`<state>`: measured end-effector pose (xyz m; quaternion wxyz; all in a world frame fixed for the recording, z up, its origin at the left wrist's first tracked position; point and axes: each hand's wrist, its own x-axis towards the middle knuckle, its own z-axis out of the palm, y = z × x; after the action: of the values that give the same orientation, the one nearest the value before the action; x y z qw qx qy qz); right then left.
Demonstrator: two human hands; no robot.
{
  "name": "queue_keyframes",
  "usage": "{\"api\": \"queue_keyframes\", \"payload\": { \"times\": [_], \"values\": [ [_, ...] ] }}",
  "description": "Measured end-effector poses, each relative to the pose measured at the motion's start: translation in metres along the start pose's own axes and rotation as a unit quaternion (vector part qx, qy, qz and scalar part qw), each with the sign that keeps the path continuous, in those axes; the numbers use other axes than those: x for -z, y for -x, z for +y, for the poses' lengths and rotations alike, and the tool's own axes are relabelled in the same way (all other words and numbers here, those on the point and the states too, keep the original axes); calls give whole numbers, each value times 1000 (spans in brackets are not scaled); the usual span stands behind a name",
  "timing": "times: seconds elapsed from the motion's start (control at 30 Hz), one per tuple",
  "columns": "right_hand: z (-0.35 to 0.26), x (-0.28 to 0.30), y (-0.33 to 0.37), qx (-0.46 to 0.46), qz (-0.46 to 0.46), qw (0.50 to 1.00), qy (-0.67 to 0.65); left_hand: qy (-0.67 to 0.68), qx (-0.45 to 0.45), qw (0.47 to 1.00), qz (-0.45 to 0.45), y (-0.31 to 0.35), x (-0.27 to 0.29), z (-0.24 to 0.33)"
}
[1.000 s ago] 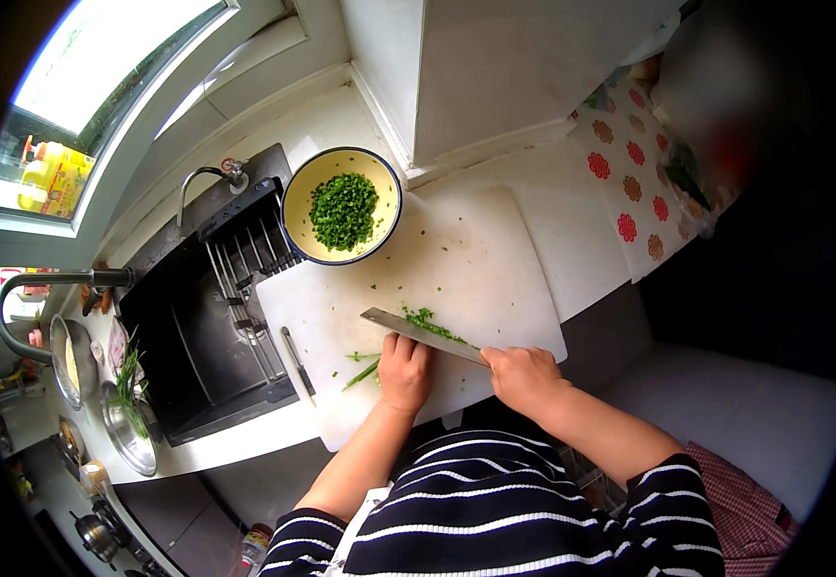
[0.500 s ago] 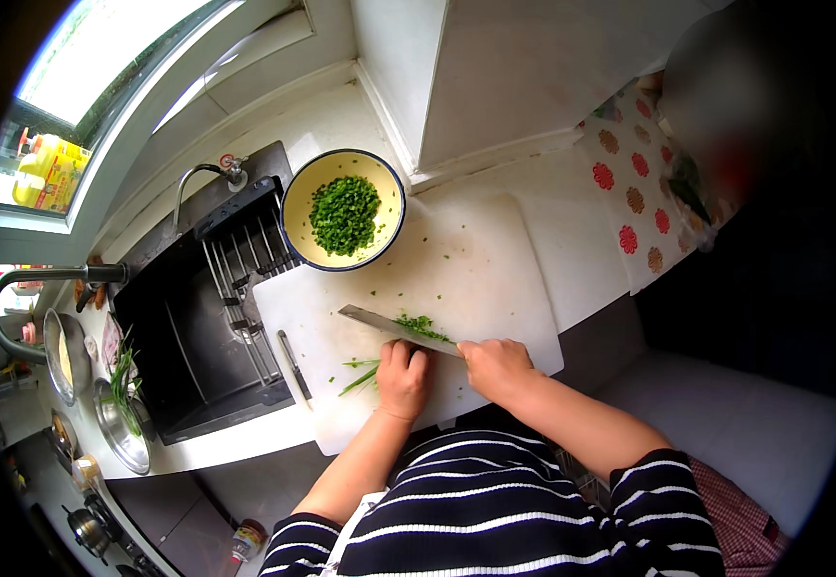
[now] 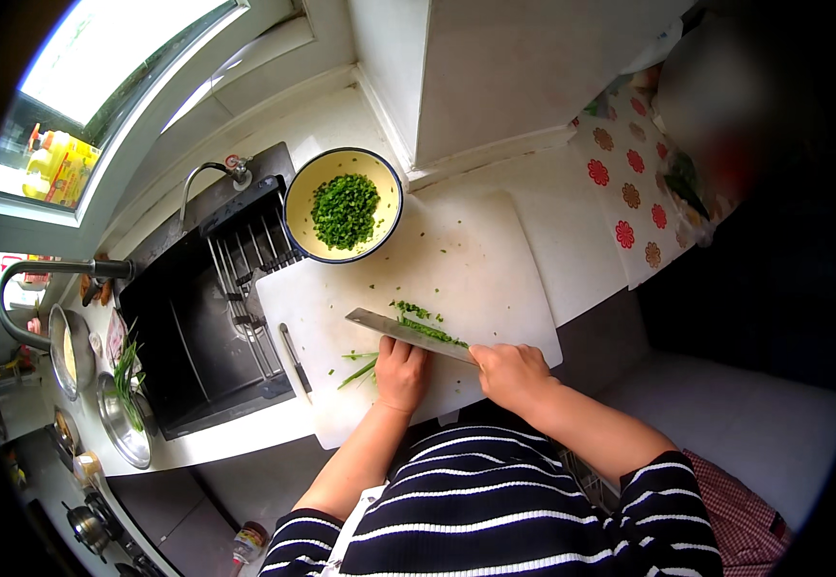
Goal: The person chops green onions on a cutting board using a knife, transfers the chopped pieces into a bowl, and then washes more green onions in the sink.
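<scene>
With my right hand point(image 3: 516, 375) closed round its handle, a kitchen knife point(image 3: 408, 335) lies slantwise over the white cutting board point(image 3: 490, 260), its tip toward the left. My left hand point(image 3: 403, 375) presses down just on the near side of the blade, fingers bent over green scallions point(image 3: 360, 369) whose ends poke out to its left. Finely cut scallion point(image 3: 416, 312) lies along the blade's far side. Beyond, at the board's far left corner, a yellow bowl with a dark rim point(image 3: 380, 182) holds a heap of chopped greens point(image 3: 346, 210).
Left of the board is a black sink point(image 3: 192, 337) with a rack point(image 3: 235, 288) and a faucet point(image 3: 62, 270). Metal bowls point(image 3: 122, 431) stand at the sink's left, one with long greens point(image 3: 126, 375). A flower-patterned cloth point(image 3: 629, 192) covers the right counter, near a blurred shape.
The knife and my right hand have shifted slightly right. The cut scallion beyond the blade is more spread out, with a longer strip along the edge. My left hand stays on the stalks.
</scene>
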<state>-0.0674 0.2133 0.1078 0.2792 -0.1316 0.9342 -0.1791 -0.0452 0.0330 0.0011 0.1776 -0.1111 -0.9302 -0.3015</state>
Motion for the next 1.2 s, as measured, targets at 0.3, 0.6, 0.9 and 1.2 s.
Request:
{"api": "queue_keyframes", "payload": {
  "times": [0.3, 0.6, 0.9, 1.2],
  "values": [
    [-6, 14, -5, -28, -67, 997, 39, -15, -27, 999, 17, -3, 2, -2],
    [-9, -19, -43, -19, -60, 997, 49, -4, -8, 1000, 11, 3, -3, -3],
    [-6, -15, -33, 12, 37, 999, -27, 4, -22, 999, 32, 3, -4, -6],
    [-2, 4, -1, -21, -17, 1000, 6, 15, -13, 999, 40, 5, -3, -5]
  ]
}}
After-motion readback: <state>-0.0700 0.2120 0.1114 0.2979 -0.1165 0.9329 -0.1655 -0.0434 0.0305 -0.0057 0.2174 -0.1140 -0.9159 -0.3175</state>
